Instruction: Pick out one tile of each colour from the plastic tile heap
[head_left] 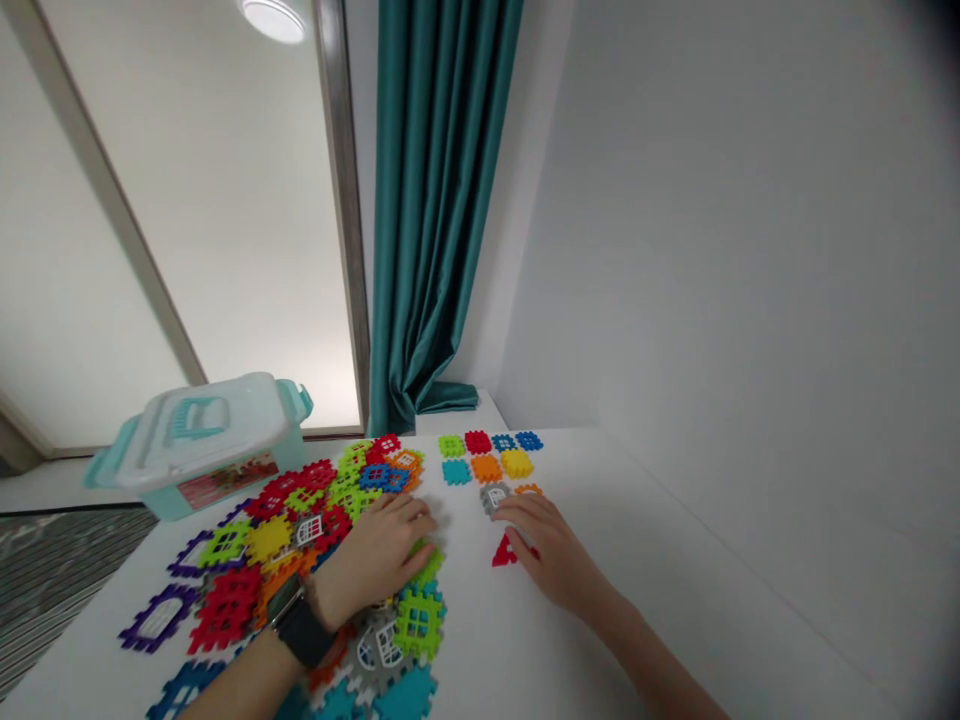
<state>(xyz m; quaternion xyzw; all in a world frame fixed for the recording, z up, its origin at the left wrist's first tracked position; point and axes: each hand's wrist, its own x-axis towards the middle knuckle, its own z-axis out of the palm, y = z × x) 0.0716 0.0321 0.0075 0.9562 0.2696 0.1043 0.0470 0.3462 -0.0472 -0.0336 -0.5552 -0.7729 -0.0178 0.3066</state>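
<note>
My left hand [381,555], with a dark watch [298,618] on its wrist, lies over a heap of plastic interlocking tiles. Its fingers are loosely bent, thumb apart, and I see nothing held. Near its thumb are a lime green tile [427,570] and a lime green window tile [418,622]. Over a small group at the right, my right hand [551,555] rests with fingers stretched and thumb apart. Its fingertips are by a grey tile with a white window [494,498] and an orange tile [529,489], partly hidden. A red triangular tile [504,551] lies beside the thumb.
Lime, red, blue, teal, orange and yellow tiles [517,463] form two rows at the table's far side. A lidded teal-and-clear box [217,430] stands back left. Purple frames [159,618] lie at left. The white table [480,640] meets a wall; a green curtain [442,220] hangs behind.
</note>
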